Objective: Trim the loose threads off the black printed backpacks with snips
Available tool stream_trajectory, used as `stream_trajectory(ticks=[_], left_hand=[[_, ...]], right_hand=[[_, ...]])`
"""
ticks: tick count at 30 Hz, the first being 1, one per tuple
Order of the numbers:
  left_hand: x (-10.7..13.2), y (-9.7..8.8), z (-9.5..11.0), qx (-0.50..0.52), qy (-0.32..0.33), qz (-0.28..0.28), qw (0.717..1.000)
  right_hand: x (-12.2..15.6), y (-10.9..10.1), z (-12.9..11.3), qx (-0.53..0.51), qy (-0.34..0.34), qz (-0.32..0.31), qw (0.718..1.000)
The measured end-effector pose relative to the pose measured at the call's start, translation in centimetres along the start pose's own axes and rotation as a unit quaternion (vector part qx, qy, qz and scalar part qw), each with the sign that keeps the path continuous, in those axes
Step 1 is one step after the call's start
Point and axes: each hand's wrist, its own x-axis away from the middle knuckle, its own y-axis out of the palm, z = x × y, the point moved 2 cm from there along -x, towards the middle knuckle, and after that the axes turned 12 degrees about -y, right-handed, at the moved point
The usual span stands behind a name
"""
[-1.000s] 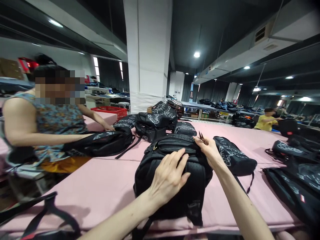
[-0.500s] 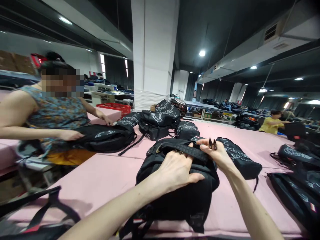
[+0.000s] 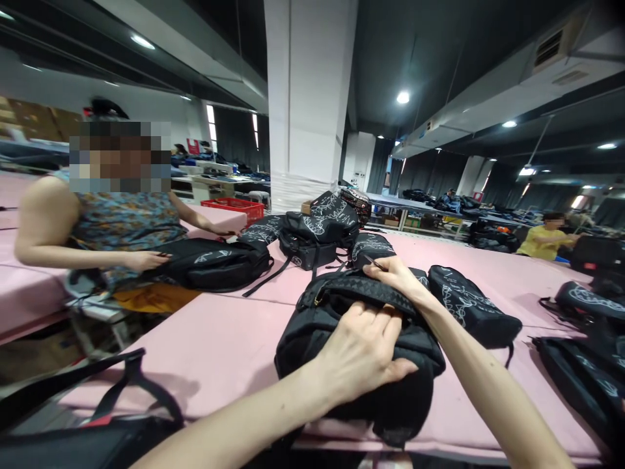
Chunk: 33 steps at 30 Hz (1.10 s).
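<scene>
A black backpack (image 3: pixel 342 306) stands on the pink table (image 3: pixel 219 352) right in front of me. My left hand (image 3: pixel 364 352) grips its upper fabric, fingers curled over the top edge. My right hand (image 3: pixel 398 277) rests on the bag's far top and pinches a small pair of thread snips (image 3: pixel 375 262), whose dark tips point left. The snips' blades sit close to the bag's top seam; I cannot tell whether they touch it.
A seated person (image 3: pixel 112 221) at the left handles another black backpack (image 3: pixel 215 264). More printed black bags (image 3: pixel 317 231) are piled behind mine, one (image 3: pixel 471 306) lies to its right, others (image 3: pixel 581 352) at the far right. A white pillar (image 3: pixel 307 98) rises behind. A strap (image 3: pixel 97 391) lies near left.
My right hand has dropped from holding the snips upright to laying them low across the bag's top. My left hand slid slightly down and right, still gripping the fabric. The view shifted rightward.
</scene>
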Motion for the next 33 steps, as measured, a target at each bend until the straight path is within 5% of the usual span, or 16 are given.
stream_trajectory(ticks=[4,8,12,15,17,21,25,29,33], left_hand=[[0.7,0.0,0.6,0.000,-0.001,0.031,1.000],[0.6,-0.8,0.5,0.028,-0.019,-0.017,0.999],[-1.4,-1.8,-1.0,0.064,-0.054,-0.220,0.972],[-3.8,-1.7,-2.7,0.149,-0.006,-0.414,0.898],[-5.2,-1.0,-4.0,0.210,-0.004,-0.473,0.855],[-6.7,1.1,-6.0,0.298,-0.072,-0.447,0.840],[-7.1,2.7,-7.2,0.343,-0.102,-0.414,0.837],[-7.8,3.6,-7.3,0.383,-0.112,-0.377,0.836],[-8.5,4.5,-6.9,0.402,-0.135,-0.389,0.818]], right_hand=[[-1.2,0.2,1.3,-0.028,0.076,0.022,0.996],[-1.6,0.4,1.3,-0.093,0.085,0.024,0.992],[-1.5,0.5,1.1,-0.097,0.095,0.027,0.990],[-1.8,0.6,1.2,-0.103,0.100,0.022,0.989],[-2.2,0.6,1.3,-0.112,0.090,0.022,0.989],[-1.3,-1.5,1.6,-0.118,0.073,0.150,0.979],[4.9,-4.2,1.3,-0.108,0.078,0.321,0.938],[11.3,-1.8,0.7,-0.086,0.141,0.162,0.973],[12.5,2.7,0.4,-0.251,0.151,0.195,0.936]])
